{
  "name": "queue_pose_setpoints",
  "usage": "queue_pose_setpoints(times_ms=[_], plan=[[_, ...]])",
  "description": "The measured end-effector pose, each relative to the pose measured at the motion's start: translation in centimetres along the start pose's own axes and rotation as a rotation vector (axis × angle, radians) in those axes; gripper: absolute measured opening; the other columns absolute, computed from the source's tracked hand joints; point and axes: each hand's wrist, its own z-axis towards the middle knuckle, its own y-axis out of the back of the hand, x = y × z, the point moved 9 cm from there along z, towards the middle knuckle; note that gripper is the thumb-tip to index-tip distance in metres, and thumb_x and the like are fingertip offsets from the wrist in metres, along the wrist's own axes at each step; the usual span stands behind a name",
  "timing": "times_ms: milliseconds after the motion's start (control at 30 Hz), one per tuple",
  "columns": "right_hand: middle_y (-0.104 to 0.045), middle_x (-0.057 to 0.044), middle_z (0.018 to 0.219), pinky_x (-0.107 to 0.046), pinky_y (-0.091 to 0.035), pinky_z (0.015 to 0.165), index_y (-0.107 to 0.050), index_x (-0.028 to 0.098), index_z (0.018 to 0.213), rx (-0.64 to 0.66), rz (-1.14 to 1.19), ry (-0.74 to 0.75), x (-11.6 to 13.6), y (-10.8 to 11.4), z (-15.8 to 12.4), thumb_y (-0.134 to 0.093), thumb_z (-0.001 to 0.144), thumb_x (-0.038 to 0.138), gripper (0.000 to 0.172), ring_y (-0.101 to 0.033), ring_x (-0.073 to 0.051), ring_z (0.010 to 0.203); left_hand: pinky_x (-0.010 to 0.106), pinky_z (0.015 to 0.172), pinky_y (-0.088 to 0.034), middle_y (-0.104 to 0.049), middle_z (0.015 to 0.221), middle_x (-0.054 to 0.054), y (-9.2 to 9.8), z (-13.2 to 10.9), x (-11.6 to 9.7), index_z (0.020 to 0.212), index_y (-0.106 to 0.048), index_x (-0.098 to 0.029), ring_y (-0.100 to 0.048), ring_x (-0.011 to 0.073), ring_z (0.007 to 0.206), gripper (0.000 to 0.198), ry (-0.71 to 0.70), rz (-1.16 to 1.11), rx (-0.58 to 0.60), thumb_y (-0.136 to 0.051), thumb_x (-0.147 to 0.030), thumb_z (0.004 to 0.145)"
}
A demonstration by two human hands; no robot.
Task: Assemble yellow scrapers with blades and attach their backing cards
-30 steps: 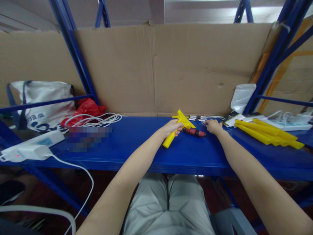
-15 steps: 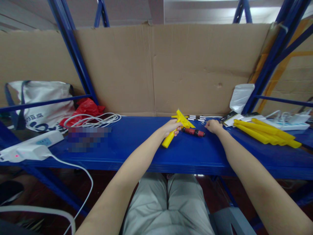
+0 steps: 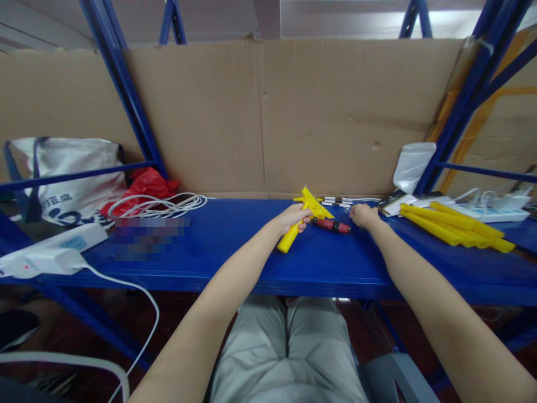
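My left hand (image 3: 295, 218) is closed around a yellow plastic tool with a tubular handle (image 3: 288, 239). Its wide, angled head points away from me, over the blue shelf top. Just right of that head lies a red and black screwdriver (image 3: 332, 225), its handle toward my right hand. The fingers of my right hand (image 3: 361, 215) are bent together low over the surface, beside some tiny pieces (image 3: 347, 210) too small to identify. Whatever those fingertips pinch, if anything, is hidden. Small black and white items (image 3: 335, 201) lie behind the screwdriver.
Several long yellow tubes (image 3: 455, 226) and a white power strip (image 3: 499, 212) lie at the right. On the left are a white power strip (image 3: 84, 240), coiled white cable (image 3: 168, 205), a red plastic bag (image 3: 151, 184) and a cloth bag (image 3: 79, 179). Cardboard (image 3: 201, 123) stands behind.
My right hand has shifted slightly left, closer to the tiny pieces and the screwdriver's end. My left hand still holds the yellow tool in nearly the same place.
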Motion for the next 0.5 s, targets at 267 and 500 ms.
queue_pose_setpoints(times_ms=[267, 500], plan=[[-0.062, -0.016, 0.108, -0.044, -0.04, 0.089, -0.063, 0.015, 0.094, 0.013, -0.042, 0.036, 0.6, -0.2, -0.2, -0.045, 0.08, 0.009, 0.024, -0.054, -0.028, 0.109, 0.016, 0.037, -0.024, -0.037, 0.044, -0.011, 0.0, 0.2, 0.1, 0.091, -0.05, -0.017, -0.032, 0.003, 0.03, 0.011, -0.011, -0.015, 0.011, -0.046, -0.009, 0.085], [-0.063, -0.016, 0.106, -0.038, -0.043, 0.085, -0.062, 0.014, 0.091, -0.057, 0.191, 0.068, 1.6, 0.8, 0.0, -0.043, 0.08, 0.01, 0.022, -0.057, -0.026, 0.102, 0.015, 0.037, -0.026, -0.037, 0.044, -0.011, -0.1, 0.5, 0.2, 0.087, -0.048, -0.018, -0.032, 0.0028, 0.029, 0.009, -0.018, -0.013, 0.026, -0.046, -0.009, 0.084]])
